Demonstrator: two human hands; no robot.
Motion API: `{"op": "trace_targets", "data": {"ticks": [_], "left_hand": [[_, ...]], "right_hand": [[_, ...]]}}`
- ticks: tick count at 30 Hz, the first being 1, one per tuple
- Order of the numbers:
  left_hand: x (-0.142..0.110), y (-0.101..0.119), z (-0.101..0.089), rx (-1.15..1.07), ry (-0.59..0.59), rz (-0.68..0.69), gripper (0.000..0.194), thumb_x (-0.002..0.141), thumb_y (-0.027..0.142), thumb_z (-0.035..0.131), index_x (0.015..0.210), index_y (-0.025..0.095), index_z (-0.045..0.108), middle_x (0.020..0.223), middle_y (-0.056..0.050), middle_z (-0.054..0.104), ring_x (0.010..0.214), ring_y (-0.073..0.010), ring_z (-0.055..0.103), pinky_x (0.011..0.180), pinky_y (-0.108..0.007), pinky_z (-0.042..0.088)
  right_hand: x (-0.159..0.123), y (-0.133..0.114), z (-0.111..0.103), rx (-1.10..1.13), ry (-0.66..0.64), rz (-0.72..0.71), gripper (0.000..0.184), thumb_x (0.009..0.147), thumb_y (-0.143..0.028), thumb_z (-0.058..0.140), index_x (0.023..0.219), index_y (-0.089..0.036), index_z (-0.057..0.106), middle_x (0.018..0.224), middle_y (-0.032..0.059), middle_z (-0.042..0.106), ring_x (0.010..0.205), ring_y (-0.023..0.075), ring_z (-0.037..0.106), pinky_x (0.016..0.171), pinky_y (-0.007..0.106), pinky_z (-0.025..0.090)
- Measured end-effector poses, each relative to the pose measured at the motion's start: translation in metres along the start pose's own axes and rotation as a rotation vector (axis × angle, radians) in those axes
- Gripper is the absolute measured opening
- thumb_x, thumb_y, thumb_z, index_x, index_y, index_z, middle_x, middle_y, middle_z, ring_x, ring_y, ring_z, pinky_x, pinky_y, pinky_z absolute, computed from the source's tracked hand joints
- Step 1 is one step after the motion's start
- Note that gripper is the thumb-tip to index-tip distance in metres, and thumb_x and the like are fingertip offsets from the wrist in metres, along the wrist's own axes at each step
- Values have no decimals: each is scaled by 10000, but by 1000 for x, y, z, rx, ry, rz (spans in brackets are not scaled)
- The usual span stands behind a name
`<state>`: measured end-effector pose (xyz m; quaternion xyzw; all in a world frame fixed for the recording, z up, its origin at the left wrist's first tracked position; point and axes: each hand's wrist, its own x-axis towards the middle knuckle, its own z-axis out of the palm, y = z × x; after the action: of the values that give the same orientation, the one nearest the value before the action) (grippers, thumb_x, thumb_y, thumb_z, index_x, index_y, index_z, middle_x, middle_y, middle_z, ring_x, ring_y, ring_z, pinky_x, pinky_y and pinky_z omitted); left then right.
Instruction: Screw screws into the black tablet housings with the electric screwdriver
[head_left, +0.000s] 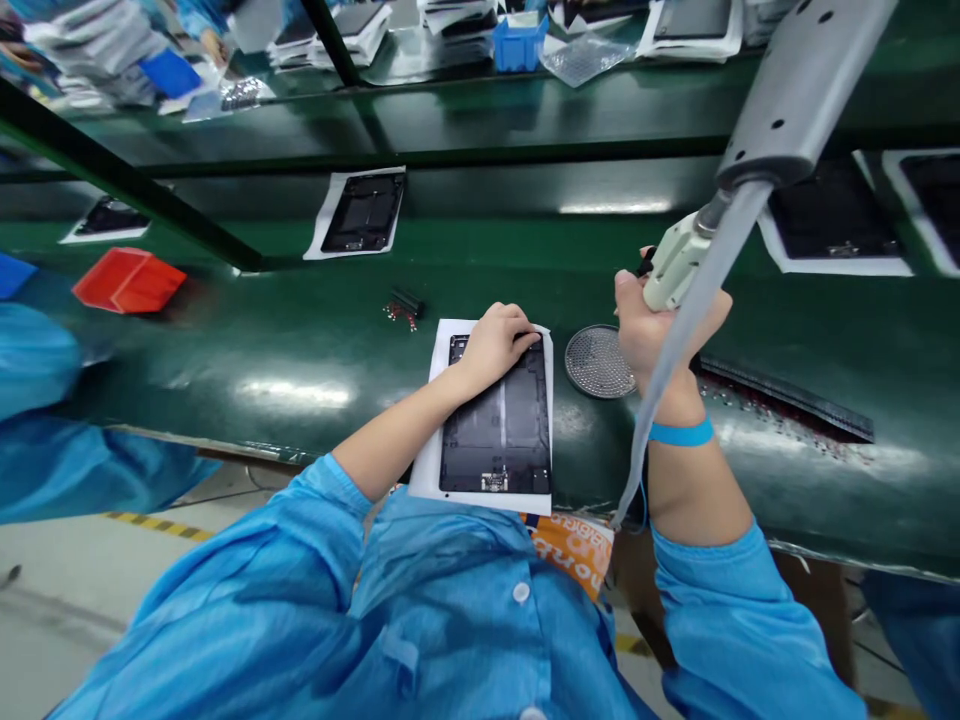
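In front of my body lies a black tablet housing (495, 430) on a white sheet (427, 465), with a small circuit board near its lower edge. My left hand (495, 345) rests across its upper part, fingers bent together at the top right corner; whatever they pinch is hidden. To the right, my right hand (660, 330) is wrapped round the pale green grip of a powered screwdriver (679, 262), held above the bench. Its tip is out of sight. Beside that hand is a round metal screw plate (600, 362) full of small holes.
A grey cylinder (795, 90) and hose hang near the screwdriver. Black strips with small red-and-silver parts (787, 400) lie right; a smaller group (405, 305) lies left. More housings (364, 212) line the back. A red bin (129, 280) and a co-worker's blue sleeve (45, 430) are left.
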<state>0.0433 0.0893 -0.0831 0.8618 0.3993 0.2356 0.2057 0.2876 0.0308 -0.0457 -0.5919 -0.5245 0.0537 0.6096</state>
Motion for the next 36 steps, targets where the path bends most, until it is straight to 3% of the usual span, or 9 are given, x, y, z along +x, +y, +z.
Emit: {"op": "trace_targets", "data": {"ticks": [5, 10, 16, 22, 30, 36], "left_hand": [[3, 3, -4, 7, -22, -6, 179, 1121, 267, 780, 974, 233, 877, 1059, -86, 811, 1066, -279, 693, 981, -447, 572], [9, 1, -2, -33, -36, 11, 191, 1123, 291, 770, 989, 224, 888, 1041, -90, 811, 1064, -286, 690, 1009, -456, 572], [10, -2, 2, -108, -32, 9, 188, 1110, 307, 774, 1007, 231, 911, 1079, -98, 815, 1100, -303, 686, 1026, -466, 562], [10, -4, 2, -168, -46, 36, 186, 1102, 332, 778, 1025, 247, 924, 1087, -99, 807, 1113, -315, 675, 1031, -490, 565], [9, -2, 3, -169, -39, 23, 188, 1101, 338, 791, 1030, 237, 933, 1095, -107, 803, 1110, -318, 669, 1029, -502, 576], [11, -4, 5, -202, -31, 26, 183, 1095, 331, 805, 1004, 237, 933, 1077, -106, 797, 1096, -315, 674, 1044, -512, 571]], "right_hand": [[-4, -4, 10, 95, 54, 10, 246, 1049, -505, 746, 1175, -296, 723, 840, 5, 699, 645, 225, 701, 621, 448, 636], [-6, 7, 24, 211, 82, 55, 148, 1017, -432, 690, 992, -299, 630, 691, -59, 533, 498, 165, 548, 542, 404, 568], [-5, 21, 26, 223, 76, 56, 178, 1013, -471, 693, 1037, -304, 639, 675, -86, 455, 479, 154, 523, 542, 378, 545], [-7, 25, 26, 26, 76, 78, 211, 1033, -521, 592, 1096, -321, 604, 647, -96, 364, 464, 184, 493, 573, 423, 582], [-6, 26, 26, 92, 74, 61, 201, 1013, -511, 616, 1047, -327, 541, 653, -105, 342, 451, 182, 479, 565, 411, 550], [-7, 26, 25, 16, 74, 55, 182, 1003, -494, 591, 1042, -327, 530, 659, -97, 342, 463, 186, 481, 577, 426, 562]]}}
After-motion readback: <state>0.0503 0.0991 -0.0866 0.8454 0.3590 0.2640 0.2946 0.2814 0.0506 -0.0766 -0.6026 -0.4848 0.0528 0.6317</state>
